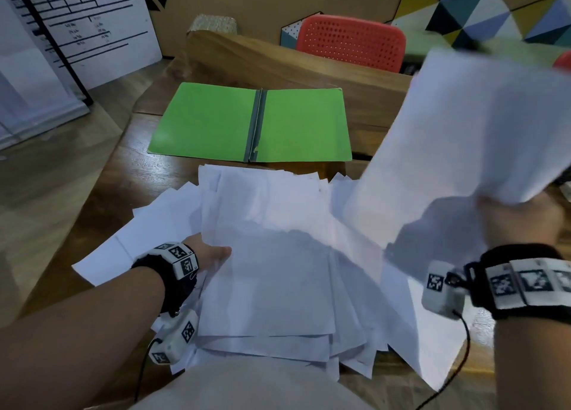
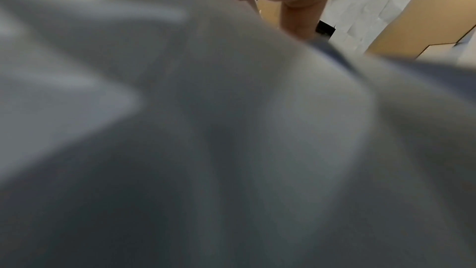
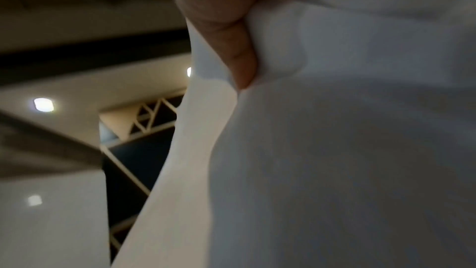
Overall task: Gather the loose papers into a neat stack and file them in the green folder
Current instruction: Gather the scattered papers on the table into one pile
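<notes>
An open green folder (image 1: pixel 216 122) lies flat on the wooden table (image 1: pixel 148 168), beyond a loose pile of white papers (image 1: pixel 278 255). My left hand (image 1: pixel 213 255) grips the pile's left edge, thumb on top and fingers hidden beneath. In the left wrist view blurred paper (image 2: pixel 206 109) fills almost the whole frame. My right hand (image 1: pixel 522 221) is raised at the right and pinches the lower edge of a white sheet (image 1: pixel 479 131), which stands up in the air over the pile's right side. The right wrist view shows its thumb (image 3: pixel 231 48) pressed into that sheet (image 3: pixel 335 150).
A low wooden partition (image 1: pixel 278 60) runs behind the folder, with a red perforated chair (image 1: pixel 352 42) beyond it. A white printed board (image 1: pixel 92 23) leans at the far left. Several sheets stick out past the pile's left and near edges.
</notes>
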Demonstrator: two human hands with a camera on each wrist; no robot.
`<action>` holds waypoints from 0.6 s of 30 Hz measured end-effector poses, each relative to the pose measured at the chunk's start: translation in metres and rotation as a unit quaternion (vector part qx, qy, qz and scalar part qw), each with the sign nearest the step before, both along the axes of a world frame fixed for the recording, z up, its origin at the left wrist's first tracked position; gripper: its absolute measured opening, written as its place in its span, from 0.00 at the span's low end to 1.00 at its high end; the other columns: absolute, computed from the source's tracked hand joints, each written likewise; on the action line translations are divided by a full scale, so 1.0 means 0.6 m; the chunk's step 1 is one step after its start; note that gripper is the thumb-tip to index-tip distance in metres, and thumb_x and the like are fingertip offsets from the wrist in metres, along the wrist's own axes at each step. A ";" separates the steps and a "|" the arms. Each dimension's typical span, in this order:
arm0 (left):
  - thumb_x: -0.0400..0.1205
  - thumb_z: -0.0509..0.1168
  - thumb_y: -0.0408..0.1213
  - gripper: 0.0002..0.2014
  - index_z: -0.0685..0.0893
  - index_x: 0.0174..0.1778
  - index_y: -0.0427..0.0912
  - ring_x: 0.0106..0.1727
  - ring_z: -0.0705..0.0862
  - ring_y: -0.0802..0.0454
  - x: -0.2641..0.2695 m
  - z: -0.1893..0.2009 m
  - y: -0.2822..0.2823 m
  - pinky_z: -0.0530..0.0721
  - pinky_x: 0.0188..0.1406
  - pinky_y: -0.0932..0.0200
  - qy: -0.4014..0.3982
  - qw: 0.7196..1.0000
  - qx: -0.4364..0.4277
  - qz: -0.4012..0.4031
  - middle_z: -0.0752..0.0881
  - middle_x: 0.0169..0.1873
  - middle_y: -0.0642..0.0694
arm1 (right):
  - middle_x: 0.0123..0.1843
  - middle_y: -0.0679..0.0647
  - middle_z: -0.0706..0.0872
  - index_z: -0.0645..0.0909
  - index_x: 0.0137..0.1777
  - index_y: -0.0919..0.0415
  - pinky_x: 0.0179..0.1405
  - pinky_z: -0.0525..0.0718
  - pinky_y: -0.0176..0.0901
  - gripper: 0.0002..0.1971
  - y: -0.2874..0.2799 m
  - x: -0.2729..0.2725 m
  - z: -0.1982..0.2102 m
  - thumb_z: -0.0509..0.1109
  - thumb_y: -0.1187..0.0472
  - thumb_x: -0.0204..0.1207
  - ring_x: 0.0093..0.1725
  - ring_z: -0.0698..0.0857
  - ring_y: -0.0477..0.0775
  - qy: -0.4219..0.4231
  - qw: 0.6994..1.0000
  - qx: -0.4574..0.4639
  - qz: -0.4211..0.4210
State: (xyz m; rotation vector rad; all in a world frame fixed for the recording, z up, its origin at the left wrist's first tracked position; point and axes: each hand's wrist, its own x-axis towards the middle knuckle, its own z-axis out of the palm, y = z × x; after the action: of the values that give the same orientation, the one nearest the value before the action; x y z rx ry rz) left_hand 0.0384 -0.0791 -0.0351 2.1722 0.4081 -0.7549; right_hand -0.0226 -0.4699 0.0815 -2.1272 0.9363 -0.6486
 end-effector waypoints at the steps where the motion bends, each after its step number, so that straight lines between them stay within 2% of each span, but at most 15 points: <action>1: 0.76 0.69 0.39 0.20 0.80 0.64 0.39 0.54 0.80 0.44 0.001 -0.001 0.000 0.73 0.53 0.57 0.003 1.000 0.003 0.000 0.84 0.61 0.39 | 0.58 0.67 0.87 0.81 0.61 0.70 0.38 0.82 0.28 0.21 0.000 0.004 0.017 0.72 0.60 0.70 0.54 0.86 0.64 -0.059 0.998 0.030 0.011; 2: 0.75 0.70 0.38 0.20 0.81 0.63 0.39 0.52 0.79 0.45 0.002 -0.001 -0.001 0.73 0.53 0.57 0.005 1.000 0.002 0.002 0.84 0.60 0.39 | 0.57 0.61 0.88 0.82 0.60 0.66 0.30 0.78 0.17 0.23 0.004 0.010 0.026 0.73 0.57 0.67 0.50 0.87 0.57 -0.100 0.993 0.057 0.007; 3: 0.75 0.69 0.38 0.19 0.82 0.61 0.39 0.51 0.79 0.46 0.003 -0.002 -0.002 0.74 0.52 0.57 0.004 1.000 0.007 0.000 0.85 0.58 0.39 | 0.51 0.53 0.90 0.84 0.57 0.61 0.26 0.76 0.14 0.21 0.013 0.018 0.032 0.75 0.53 0.64 0.45 0.88 0.49 -0.133 0.988 0.083 -0.006; 4: 0.75 0.69 0.37 0.17 0.82 0.59 0.39 0.51 0.78 0.46 0.004 -0.001 -0.004 0.73 0.51 0.58 0.003 1.000 0.016 -0.002 0.85 0.55 0.40 | 0.42 0.43 0.90 0.85 0.51 0.56 0.24 0.75 0.14 0.17 0.021 0.025 0.035 0.75 0.52 0.62 0.38 0.88 0.39 -0.158 0.981 0.108 -0.010; 5: 0.75 0.68 0.36 0.14 0.82 0.56 0.40 0.50 0.77 0.46 0.004 0.002 -0.006 0.73 0.50 0.58 0.007 1.000 0.028 -0.004 0.83 0.51 0.42 | 0.31 0.38 0.89 0.84 0.45 0.54 0.22 0.75 0.16 0.12 0.036 0.030 0.037 0.76 0.54 0.61 0.30 0.86 0.30 -0.165 0.978 0.128 -0.003; 6: 0.76 0.67 0.35 0.11 0.81 0.53 0.41 0.49 0.76 0.46 0.004 0.006 -0.008 0.72 0.49 0.59 0.013 0.999 0.038 -0.005 0.81 0.48 0.43 | 0.25 0.35 0.87 0.83 0.43 0.53 0.21 0.74 0.18 0.10 0.051 0.037 0.033 0.75 0.57 0.61 0.27 0.84 0.28 -0.153 0.976 0.150 0.026; 7: 0.76 0.66 0.34 0.07 0.79 0.50 0.41 0.49 0.76 0.46 0.005 0.006 -0.009 0.72 0.48 0.59 0.021 0.999 0.046 -0.009 0.79 0.46 0.42 | 0.26 0.37 0.87 0.83 0.46 0.55 0.22 0.75 0.20 0.12 0.069 0.043 0.022 0.76 0.60 0.62 0.28 0.85 0.31 -0.130 0.977 0.164 0.049; 9: 0.76 0.66 0.31 0.05 0.80 0.46 0.39 0.48 0.78 0.43 0.006 0.005 -0.009 0.75 0.45 0.57 0.033 0.999 0.037 0.002 0.81 0.47 0.38 | 0.42 0.49 0.87 0.82 0.52 0.62 0.21 0.76 0.25 0.14 0.104 0.054 -0.021 0.76 0.65 0.67 0.42 0.85 0.47 -0.046 0.977 0.188 0.090; 11: 0.75 0.69 0.32 0.13 0.81 0.56 0.35 0.54 0.81 0.39 0.005 0.005 -0.007 0.80 0.53 0.53 0.039 0.998 -0.020 0.051 0.83 0.57 0.33 | 0.49 0.57 0.85 0.81 0.55 0.64 0.23 0.77 0.29 0.17 0.127 0.061 -0.086 0.76 0.67 0.65 0.49 0.84 0.53 0.056 0.969 0.205 0.130; 12: 0.76 0.69 0.37 0.21 0.78 0.64 0.35 0.61 0.81 0.37 0.004 0.006 -0.006 0.77 0.61 0.51 0.038 0.995 -0.043 0.079 0.81 0.63 0.35 | 0.52 0.60 0.86 0.81 0.59 0.65 0.30 0.82 0.33 0.23 0.138 0.063 -0.120 0.77 0.66 0.61 0.52 0.85 0.57 0.097 0.960 0.219 0.144; 13: 0.77 0.68 0.43 0.25 0.76 0.69 0.36 0.67 0.78 0.37 0.002 0.007 -0.005 0.73 0.66 0.50 0.037 0.994 -0.053 0.087 0.79 0.67 0.37 | 0.56 0.64 0.85 0.77 0.65 0.66 0.42 0.85 0.40 0.30 0.151 0.064 -0.149 0.78 0.64 0.59 0.56 0.86 0.63 0.132 0.950 0.243 0.143; 14: 0.78 0.66 0.48 0.28 0.74 0.71 0.38 0.71 0.75 0.38 0.001 0.007 -0.004 0.69 0.69 0.50 0.032 0.994 -0.057 0.083 0.78 0.69 0.38 | 0.61 0.66 0.83 0.73 0.70 0.65 0.53 0.84 0.48 0.34 0.167 0.060 -0.170 0.78 0.64 0.61 0.60 0.84 0.67 0.166 0.940 0.265 0.140; 15: 0.78 0.65 0.51 0.29 0.73 0.72 0.39 0.72 0.74 0.38 -0.001 0.006 -0.003 0.68 0.71 0.50 0.027 0.995 -0.059 0.075 0.77 0.71 0.39 | 0.64 0.66 0.81 0.68 0.73 0.65 0.58 0.82 0.53 0.35 0.180 0.055 -0.188 0.77 0.65 0.65 0.63 0.82 0.68 0.195 0.932 0.274 0.136; 16: 0.77 0.65 0.51 0.29 0.74 0.72 0.39 0.72 0.74 0.39 -0.003 0.007 -0.002 0.68 0.71 0.50 0.020 0.996 -0.061 0.064 0.77 0.71 0.39 | 0.68 0.66 0.79 0.66 0.75 0.65 0.61 0.80 0.52 0.34 0.196 0.049 -0.201 0.75 0.66 0.69 0.65 0.81 0.68 0.221 0.925 0.270 0.153; 18: 0.76 0.68 0.48 0.27 0.77 0.69 0.40 0.68 0.77 0.41 -0.006 0.008 -0.002 0.71 0.66 0.54 0.014 0.997 -0.064 0.037 0.80 0.68 0.40 | 0.70 0.66 0.79 0.68 0.75 0.68 0.59 0.79 0.46 0.30 0.223 0.038 -0.206 0.70 0.67 0.72 0.67 0.80 0.66 0.273 0.907 0.234 0.220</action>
State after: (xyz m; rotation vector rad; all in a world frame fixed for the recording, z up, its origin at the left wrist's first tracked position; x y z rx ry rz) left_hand 0.0349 -0.0802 -0.0303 2.0178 0.4408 -0.7504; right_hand -0.0001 -0.3360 -0.0422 -1.9873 0.7431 0.3929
